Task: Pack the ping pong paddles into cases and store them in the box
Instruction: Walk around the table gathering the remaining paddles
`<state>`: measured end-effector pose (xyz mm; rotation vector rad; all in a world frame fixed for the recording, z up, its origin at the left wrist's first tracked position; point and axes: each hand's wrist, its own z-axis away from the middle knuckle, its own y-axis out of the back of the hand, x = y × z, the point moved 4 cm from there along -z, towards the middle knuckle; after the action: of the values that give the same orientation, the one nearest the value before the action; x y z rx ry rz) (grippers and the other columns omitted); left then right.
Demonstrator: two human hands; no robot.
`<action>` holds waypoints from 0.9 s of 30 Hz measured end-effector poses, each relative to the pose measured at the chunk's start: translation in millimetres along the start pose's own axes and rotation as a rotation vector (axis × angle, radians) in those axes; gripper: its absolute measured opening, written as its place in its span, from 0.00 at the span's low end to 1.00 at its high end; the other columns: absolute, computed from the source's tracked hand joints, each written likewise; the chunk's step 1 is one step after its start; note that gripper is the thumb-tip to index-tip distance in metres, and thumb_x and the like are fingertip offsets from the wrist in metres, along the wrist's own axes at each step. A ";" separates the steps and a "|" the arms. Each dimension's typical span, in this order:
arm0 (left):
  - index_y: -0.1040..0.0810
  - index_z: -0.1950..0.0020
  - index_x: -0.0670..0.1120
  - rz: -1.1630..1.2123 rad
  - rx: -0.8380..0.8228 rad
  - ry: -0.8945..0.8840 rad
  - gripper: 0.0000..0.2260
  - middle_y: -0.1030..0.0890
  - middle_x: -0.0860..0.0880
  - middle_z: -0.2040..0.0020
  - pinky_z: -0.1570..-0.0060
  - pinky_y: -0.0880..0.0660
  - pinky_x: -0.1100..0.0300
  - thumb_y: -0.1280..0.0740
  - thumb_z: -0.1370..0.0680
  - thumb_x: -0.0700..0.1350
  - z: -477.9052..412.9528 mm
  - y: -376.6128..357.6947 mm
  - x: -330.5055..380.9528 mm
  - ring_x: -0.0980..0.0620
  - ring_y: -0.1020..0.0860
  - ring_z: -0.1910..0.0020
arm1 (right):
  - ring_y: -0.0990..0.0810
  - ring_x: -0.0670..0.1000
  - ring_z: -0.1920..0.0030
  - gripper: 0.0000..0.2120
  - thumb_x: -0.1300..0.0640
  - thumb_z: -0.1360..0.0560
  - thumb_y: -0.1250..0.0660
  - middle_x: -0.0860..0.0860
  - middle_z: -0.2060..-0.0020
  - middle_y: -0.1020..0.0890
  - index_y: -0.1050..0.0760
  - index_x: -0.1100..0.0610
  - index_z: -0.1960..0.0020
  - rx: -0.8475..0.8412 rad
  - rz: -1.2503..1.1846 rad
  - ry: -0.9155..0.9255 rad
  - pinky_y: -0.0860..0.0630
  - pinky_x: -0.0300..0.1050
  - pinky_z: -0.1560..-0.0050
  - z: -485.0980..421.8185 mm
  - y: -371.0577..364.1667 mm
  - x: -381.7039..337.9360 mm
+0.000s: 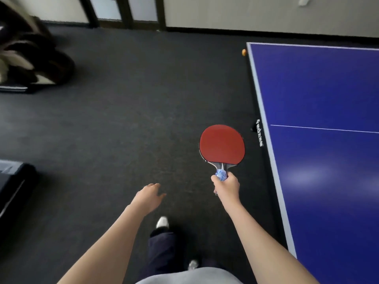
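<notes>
A ping pong paddle [222, 144] with a red rubber face and a blue-wrapped handle points away from me above the dark carpet. My right hand [226, 184] grips its handle. My left hand [148, 196] hangs to the left of it, fingers relaxed and holding nothing. No paddle case or box is plainly recognisable in view.
A blue ping pong table [320, 140] fills the right side, its corner at the upper middle. An orange ball [244, 52] lies on the floor by that corner. Dark bags [30, 52] sit at the upper left, a black object [14, 185] at the left edge.
</notes>
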<state>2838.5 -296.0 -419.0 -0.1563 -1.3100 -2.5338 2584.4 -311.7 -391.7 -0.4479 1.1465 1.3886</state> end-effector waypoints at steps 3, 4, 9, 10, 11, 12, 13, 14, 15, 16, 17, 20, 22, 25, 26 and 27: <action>0.32 0.28 0.45 -0.012 -0.013 -0.101 0.21 0.28 0.45 0.32 0.35 0.31 0.52 0.40 0.20 0.52 -62.2 35.7 26.1 0.44 0.30 0.32 | 0.27 0.46 0.79 0.07 0.60 0.31 0.33 0.57 0.68 0.22 0.26 0.64 0.58 0.099 -0.066 -0.047 0.31 0.36 0.79 -43.3 0.9 -18.0; 0.32 0.28 0.46 -0.023 -0.010 -0.143 0.21 0.28 0.45 0.32 0.35 0.31 0.53 0.40 0.20 0.52 -85.3 48.6 35.2 0.45 0.30 0.32 | 0.27 0.47 0.78 0.07 0.60 0.31 0.33 0.57 0.68 0.23 0.26 0.64 0.58 0.135 -0.092 -0.056 0.29 0.38 0.77 -58.4 0.6 -25.5; 0.33 0.28 0.45 -0.113 -0.031 -0.326 0.22 0.29 0.44 0.30 0.33 0.33 0.54 0.40 0.19 0.52 -185.9 113.4 85.5 0.44 0.32 0.31 | 0.25 0.50 0.75 0.07 0.61 0.31 0.33 0.57 0.67 0.22 0.25 0.65 0.57 0.326 -0.175 -0.110 0.26 0.46 0.69 -126.3 2.0 -70.5; 0.33 0.28 0.45 -0.133 -0.045 -0.355 0.22 0.29 0.44 0.30 0.33 0.33 0.54 0.40 0.19 0.52 -201.5 124.9 96.0 0.44 0.32 0.31 | 0.25 0.50 0.75 0.06 0.61 0.30 0.33 0.57 0.67 0.22 0.25 0.64 0.57 0.363 -0.195 -0.123 0.26 0.46 0.68 -136.2 2.5 -78.9; 0.33 0.28 0.45 -0.153 -0.051 -0.384 0.22 0.29 0.44 0.30 0.33 0.33 0.53 0.40 0.19 0.52 -217.4 135.9 107.5 0.44 0.32 0.31 | 0.25 0.50 0.75 0.05 0.61 0.30 0.33 0.57 0.68 0.22 0.26 0.63 0.58 0.394 -0.221 -0.132 0.26 0.46 0.68 -146.7 3.6 -86.7; 0.33 0.27 0.45 -0.176 -0.057 -0.414 0.22 0.30 0.44 0.29 0.33 0.33 0.53 0.40 0.19 0.52 -233.2 146.6 120.3 0.44 0.32 0.30 | 0.25 0.49 0.75 0.04 0.61 0.30 0.33 0.56 0.68 0.22 0.26 0.61 0.59 0.422 -0.244 -0.142 0.26 0.46 0.69 -156.7 5.7 -93.5; 0.34 0.27 0.45 -0.194 -0.065 -0.440 0.22 0.30 0.44 0.29 0.33 0.34 0.53 0.40 0.19 0.52 -248.0 156.1 133.2 0.44 0.32 0.30 | 0.25 0.49 0.74 0.03 0.61 0.30 0.33 0.55 0.68 0.22 0.26 0.60 0.59 0.448 -0.259 -0.155 0.26 0.45 0.69 -165.6 8.4 -99.1; 0.33 0.27 0.45 -0.209 -0.074 -0.466 0.22 0.30 0.44 0.29 0.33 0.34 0.53 0.40 0.19 0.52 -260.9 164.1 146.8 0.44 0.32 0.30 | 0.24 0.49 0.74 0.03 0.61 0.30 0.33 0.55 0.67 0.22 0.26 0.60 0.59 0.472 -0.272 -0.170 0.26 0.45 0.69 -173.7 11.9 -103.5; 0.33 0.27 0.44 -0.221 -0.084 -0.494 0.22 0.30 0.44 0.29 0.33 0.34 0.53 0.40 0.20 0.52 -271.7 170.4 160.7 0.44 0.32 0.30 | 0.24 0.49 0.73 0.03 0.60 0.29 0.33 0.55 0.67 0.22 0.25 0.59 0.58 0.494 -0.287 -0.183 0.25 0.44 0.69 -181.1 16.3 -106.6; 0.34 0.27 0.44 -0.236 -0.095 -0.524 0.22 0.30 0.44 0.29 0.33 0.34 0.53 0.40 0.20 0.52 -281.7 175.4 175.9 0.44 0.32 0.30 | 0.24 0.49 0.73 0.03 0.61 0.29 0.32 0.55 0.67 0.22 0.25 0.59 0.58 0.518 -0.304 -0.196 0.25 0.44 0.69 -188.5 21.6 -108.8; 0.34 0.27 0.44 -0.254 -0.108 -0.553 0.23 0.30 0.44 0.29 0.32 0.34 0.52 0.40 0.19 0.52 -291.6 179.3 191.8 0.44 0.32 0.30 | 0.24 0.49 0.73 0.02 0.61 0.29 0.32 0.54 0.68 0.22 0.25 0.59 0.58 0.546 -0.321 -0.208 0.25 0.44 0.69 -196.4 27.7 -110.3; 0.35 0.27 0.44 -0.306 -0.137 -0.632 0.23 0.31 0.44 0.29 0.32 0.34 0.53 0.41 0.19 0.52 -321.4 188.2 244.8 0.44 0.32 0.30 | 0.25 0.48 0.74 0.03 0.61 0.30 0.33 0.53 0.70 0.23 0.26 0.58 0.61 0.634 -0.382 -0.239 0.27 0.43 0.72 -224.3 48.5 -112.2; 0.35 0.26 0.44 -0.340 -0.144 -0.681 0.23 0.32 0.44 0.28 0.32 0.34 0.53 0.41 0.19 0.51 -340.3 192.3 283.5 0.44 0.33 0.29 | 0.25 0.48 0.74 0.03 0.61 0.29 0.33 0.53 0.70 0.23 0.26 0.59 0.60 0.685 -0.415 -0.264 0.28 0.42 0.73 -245.9 65.8 -109.6; 0.35 0.26 0.44 -0.383 -0.142 -0.748 0.23 0.31 0.43 0.28 0.32 0.34 0.53 0.40 0.19 0.51 -364.2 193.0 342.9 0.44 0.32 0.30 | 0.25 0.49 0.73 0.04 0.60 0.29 0.33 0.54 0.69 0.23 0.25 0.61 0.59 0.739 -0.410 -0.284 0.28 0.42 0.72 -277.2 97.0 -103.3; 0.35 0.26 0.44 -0.399 -0.142 -0.770 0.23 0.31 0.43 0.28 0.32 0.34 0.53 0.40 0.19 0.51 -370.5 193.5 364.1 0.44 0.32 0.30 | 0.25 0.51 0.72 0.04 0.61 0.29 0.33 0.55 0.69 0.23 0.26 0.61 0.60 0.753 -0.419 -0.295 0.29 0.42 0.71 -287.0 108.6 -101.8; 0.35 0.26 0.43 -0.416 -0.151 -0.791 0.23 0.31 0.43 0.28 0.32 0.34 0.53 0.40 0.19 0.50 -376.0 194.2 385.3 0.45 0.32 0.30 | 0.26 0.52 0.71 0.04 0.61 0.30 0.33 0.55 0.68 0.24 0.26 0.61 0.60 0.771 -0.434 -0.309 0.29 0.42 0.71 -295.9 119.3 -100.4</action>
<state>2541.6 -784.9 -399.7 -1.1197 -1.5114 -3.0664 2389.6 -583.6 -395.0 0.0771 1.1431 0.5439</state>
